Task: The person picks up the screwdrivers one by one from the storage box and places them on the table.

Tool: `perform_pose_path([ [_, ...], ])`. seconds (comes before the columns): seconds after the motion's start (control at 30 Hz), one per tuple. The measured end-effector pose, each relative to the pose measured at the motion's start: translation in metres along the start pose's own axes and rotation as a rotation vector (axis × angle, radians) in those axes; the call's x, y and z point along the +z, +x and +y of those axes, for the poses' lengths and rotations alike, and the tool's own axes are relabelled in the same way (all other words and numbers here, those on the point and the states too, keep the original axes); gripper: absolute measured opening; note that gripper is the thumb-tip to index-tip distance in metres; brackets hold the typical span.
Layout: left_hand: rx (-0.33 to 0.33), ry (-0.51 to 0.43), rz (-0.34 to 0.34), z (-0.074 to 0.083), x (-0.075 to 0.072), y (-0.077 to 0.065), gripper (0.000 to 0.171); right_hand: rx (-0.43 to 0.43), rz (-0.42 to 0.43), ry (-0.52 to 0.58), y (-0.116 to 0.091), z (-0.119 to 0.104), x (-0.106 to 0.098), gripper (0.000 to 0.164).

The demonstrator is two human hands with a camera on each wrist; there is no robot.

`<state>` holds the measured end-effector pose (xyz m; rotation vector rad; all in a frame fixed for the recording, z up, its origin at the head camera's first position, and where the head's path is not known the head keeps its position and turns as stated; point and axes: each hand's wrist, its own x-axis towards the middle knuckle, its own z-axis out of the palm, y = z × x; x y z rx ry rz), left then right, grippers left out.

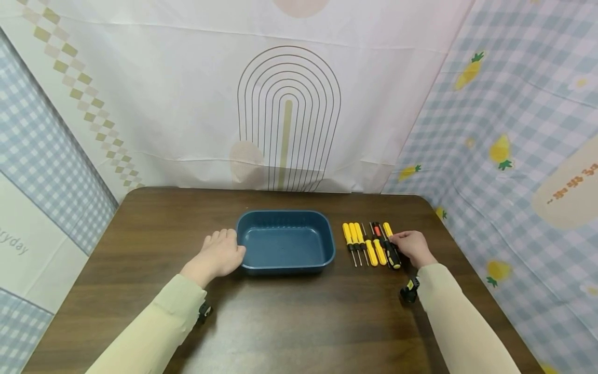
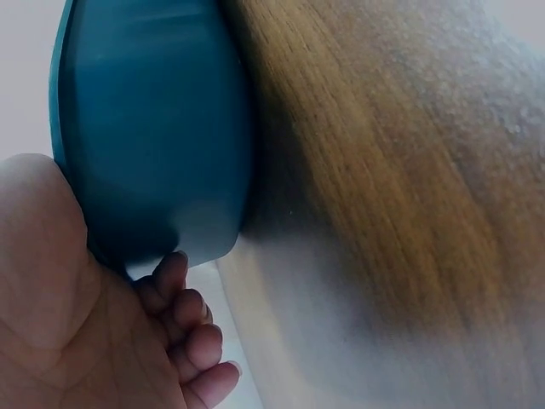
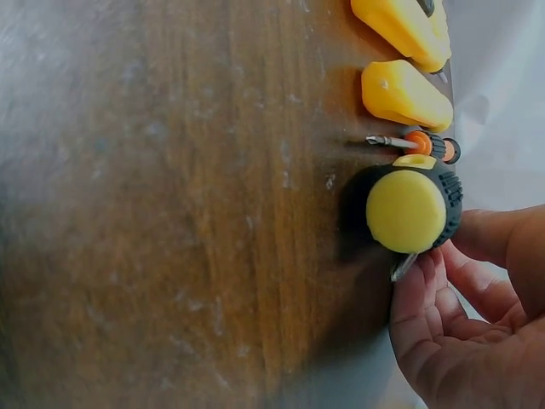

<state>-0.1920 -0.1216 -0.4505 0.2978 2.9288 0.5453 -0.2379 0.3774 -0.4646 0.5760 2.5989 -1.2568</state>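
Note:
A blue rectangular plastic basin [image 1: 285, 249] stands on the table. My left hand [image 1: 221, 254] holds its left end, thumb at the rim [image 2: 54, 111] and bent fingers [image 2: 204, 345] against the outer wall. To the right of the basin lies a row of screwdrivers, several with yellow handles [image 1: 376, 253]. Over the row's right end, my right hand [image 1: 412, 246] pinches the outermost yellow-handled screwdriver [image 1: 388, 229]; its metal tip [image 3: 404, 267] shows beside the fingers. Right next to it lies a thick black-and-yellow screwdriver [image 3: 407, 211], and beyond that a small red-and-black one [image 1: 376, 228].
The dark wooden table [image 1: 299, 317] ends at a white patterned cloth [image 1: 187, 104] at the back. A blue checked cloth [image 1: 528, 208] hangs along the right side. Each wrist wears a small black camera [image 1: 409, 292].

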Motion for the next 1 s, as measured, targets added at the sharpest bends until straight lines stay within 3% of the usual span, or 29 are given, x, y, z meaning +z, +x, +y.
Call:
perform_pose_path([
  [0.4, 0.001, 0.003, 0.003, -0.001, -0.001, 0.001, 0.037, 0.008, -0.009, -0.006, 0.002, 0.000, 0.000, 0.041],
  [0.63, -0.003, -0.003, -0.002, -0.004, -0.001, 0.001, 0.038, -0.020, -0.011, -0.037, -0.007, -0.004, 0.000, 0.048],
  [0.73, 0.002, -0.015, 0.007, -0.005, 0.001, 0.000, 0.040, -0.088, 0.028, -0.138, -0.014, -0.007, 0.001, 0.053],
  [0.87, 0.018, -0.029, 0.039, -0.006, 0.004, -0.003, 0.045, -0.263, 0.156, -0.340, -0.022, -0.013, 0.009, 0.061],
  [1.0, 0.049, -0.022, 0.104, -0.009, 0.004, -0.005, 0.050, -0.440, 0.281, -0.441, -0.030, -0.027, 0.025, 0.069],
])
